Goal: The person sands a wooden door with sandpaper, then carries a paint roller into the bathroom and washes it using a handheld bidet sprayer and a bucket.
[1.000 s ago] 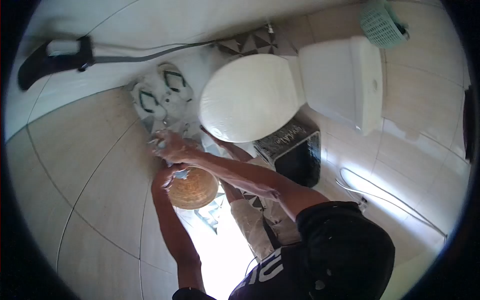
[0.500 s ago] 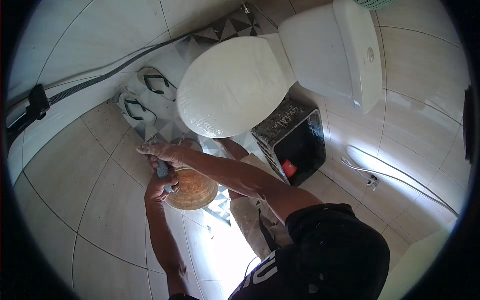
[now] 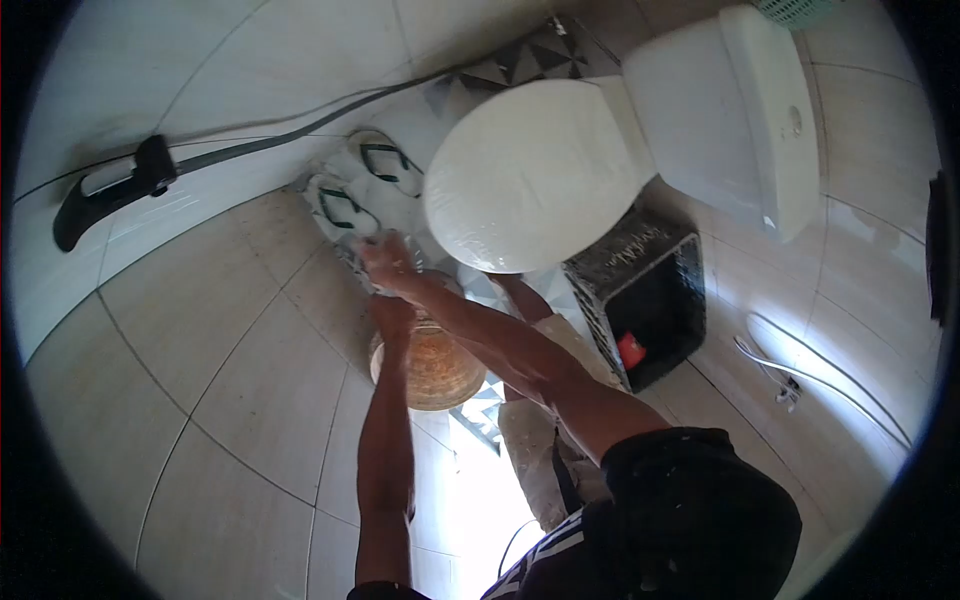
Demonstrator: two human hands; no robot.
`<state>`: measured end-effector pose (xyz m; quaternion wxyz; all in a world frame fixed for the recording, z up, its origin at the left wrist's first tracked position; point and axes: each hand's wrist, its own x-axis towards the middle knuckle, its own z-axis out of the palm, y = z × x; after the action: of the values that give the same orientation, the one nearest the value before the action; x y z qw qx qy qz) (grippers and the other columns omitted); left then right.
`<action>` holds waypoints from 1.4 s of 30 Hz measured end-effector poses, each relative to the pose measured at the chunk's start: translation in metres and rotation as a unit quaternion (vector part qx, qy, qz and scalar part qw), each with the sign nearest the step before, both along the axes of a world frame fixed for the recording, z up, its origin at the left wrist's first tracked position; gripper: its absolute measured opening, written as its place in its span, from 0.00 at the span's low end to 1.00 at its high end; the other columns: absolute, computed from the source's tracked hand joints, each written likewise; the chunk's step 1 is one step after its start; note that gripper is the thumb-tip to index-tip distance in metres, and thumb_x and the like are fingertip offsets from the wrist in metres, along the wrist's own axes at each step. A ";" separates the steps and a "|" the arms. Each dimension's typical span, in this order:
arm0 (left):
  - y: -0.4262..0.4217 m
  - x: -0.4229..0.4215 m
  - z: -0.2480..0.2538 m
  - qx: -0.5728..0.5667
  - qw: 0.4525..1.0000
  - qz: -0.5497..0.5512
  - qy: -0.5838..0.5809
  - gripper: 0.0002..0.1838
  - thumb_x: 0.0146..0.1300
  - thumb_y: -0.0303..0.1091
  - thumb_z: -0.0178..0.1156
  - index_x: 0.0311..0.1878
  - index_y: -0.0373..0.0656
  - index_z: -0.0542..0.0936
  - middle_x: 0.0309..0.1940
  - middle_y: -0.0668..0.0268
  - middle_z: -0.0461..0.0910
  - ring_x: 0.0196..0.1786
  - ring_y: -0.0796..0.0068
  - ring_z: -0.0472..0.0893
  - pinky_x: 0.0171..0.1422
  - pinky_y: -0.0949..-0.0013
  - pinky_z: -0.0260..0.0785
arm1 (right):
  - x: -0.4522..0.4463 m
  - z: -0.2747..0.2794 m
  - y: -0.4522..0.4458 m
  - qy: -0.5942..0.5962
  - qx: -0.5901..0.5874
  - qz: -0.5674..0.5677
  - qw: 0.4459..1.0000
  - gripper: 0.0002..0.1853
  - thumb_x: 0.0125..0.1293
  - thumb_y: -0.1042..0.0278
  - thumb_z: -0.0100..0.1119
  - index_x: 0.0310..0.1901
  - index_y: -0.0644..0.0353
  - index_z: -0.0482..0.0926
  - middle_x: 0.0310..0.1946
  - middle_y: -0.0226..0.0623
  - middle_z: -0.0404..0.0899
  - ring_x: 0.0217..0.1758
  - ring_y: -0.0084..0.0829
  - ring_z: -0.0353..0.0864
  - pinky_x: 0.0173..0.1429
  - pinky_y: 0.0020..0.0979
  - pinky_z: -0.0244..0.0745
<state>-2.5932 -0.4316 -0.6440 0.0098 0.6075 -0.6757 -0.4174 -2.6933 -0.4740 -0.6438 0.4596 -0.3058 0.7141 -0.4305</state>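
Low in front of me stands a round orange-brown container (image 3: 432, 370) with a pale rim. My left hand (image 3: 390, 312) is over its upper left edge, with its fingers hidden by my right wrist. Just beyond it, my right hand (image 3: 385, 258) is smeared by motion, near the floor by the slippers (image 3: 340, 207). My right forearm crosses above the container. Whether either hand holds anything cannot be made out.
A white toilet (image 3: 535, 175) with its lid down stands beyond my arms. Right of it, a black crate (image 3: 650, 310) holds a red item (image 3: 630, 350). A hose with a black handle (image 3: 105, 195) runs along the left wall. White cables (image 3: 815, 365) lie at the right.
Both hands have moved up, closer to the slippers. The grey piece seen in my left hand half a second ago is now out of sight. The camera view has shifted.
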 end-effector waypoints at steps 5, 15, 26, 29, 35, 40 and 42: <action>0.010 -0.014 0.010 -0.048 0.993 0.037 0.097 0.17 0.54 0.44 0.63 0.33 0.37 0.81 0.26 0.53 0.82 0.33 0.59 0.83 0.36 0.59 0.70 | 0.002 -0.022 0.006 0.252 -0.066 0.073 0.963 0.11 0.59 0.63 0.52 0.25 0.63 0.73 0.19 0.51 0.73 0.24 0.48 0.76 0.27 0.47 0.66; 0.004 0.001 0.008 0.003 0.995 0.001 0.101 0.15 0.54 0.41 0.64 0.33 0.37 0.80 0.23 0.63 0.81 0.27 0.70 0.79 0.32 0.60 0.69 | -0.001 0.018 0.002 0.073 0.087 -0.070 0.991 0.20 0.66 0.60 0.49 0.24 0.69 0.76 0.20 0.58 0.73 0.27 0.56 0.76 0.32 0.47 0.70; -0.024 0.034 0.113 0.178 0.939 0.253 0.151 0.19 0.63 0.56 0.52 0.37 0.49 0.72 0.23 0.74 0.71 0.22 0.82 0.70 0.19 0.73 0.61 | 0.016 -0.059 0.141 -0.007 0.011 -0.124 0.992 0.16 0.69 0.60 0.45 0.37 0.65 0.77 0.35 0.47 0.81 0.40 0.39 0.82 0.46 0.37 0.75; -0.013 0.055 0.121 0.041 0.953 0.275 0.117 0.22 0.63 0.58 0.53 0.39 0.45 0.77 0.26 0.73 0.70 0.24 0.81 0.69 0.21 0.73 0.61 | 0.014 -0.033 0.193 0.000 0.040 -0.083 0.996 0.15 0.68 0.61 0.47 0.39 0.65 0.78 0.39 0.47 0.81 0.45 0.45 0.79 0.50 0.39 0.73; 0.010 0.046 0.202 0.015 0.955 0.234 0.180 0.25 0.65 0.57 0.52 0.34 0.41 0.75 0.19 0.70 0.70 0.14 0.82 0.67 0.14 0.78 0.56 | 0.040 0.070 0.248 0.004 0.032 0.036 0.999 0.37 0.55 0.38 0.58 0.58 0.62 0.72 0.57 0.52 0.70 0.63 0.45 0.68 0.65 0.41 0.62; 0.040 0.036 0.261 0.066 0.915 0.219 0.333 0.19 0.68 0.47 0.50 0.48 0.39 0.69 0.22 0.69 0.71 0.16 0.84 0.69 0.10 0.81 0.55 | 0.114 0.020 0.263 0.176 0.059 0.098 0.978 0.48 0.52 0.40 0.62 0.70 0.54 0.52 0.70 0.49 0.49 0.72 0.50 0.50 0.73 0.45 0.47; 0.050 0.031 0.272 0.083 0.903 0.218 0.361 0.18 0.68 0.45 0.51 0.49 0.38 0.68 0.26 0.68 0.71 0.17 0.84 0.69 0.10 0.82 0.55 | 0.100 0.043 0.269 0.116 0.051 0.140 0.982 0.52 0.51 0.41 0.64 0.72 0.50 0.46 0.71 0.49 0.46 0.74 0.49 0.46 0.74 0.47 0.43</action>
<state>-2.5625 -0.3816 -0.3720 0.2933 0.5464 -0.4396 -0.6497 -2.5935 -0.2054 -0.6010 0.4441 -0.4269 0.7338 -0.2865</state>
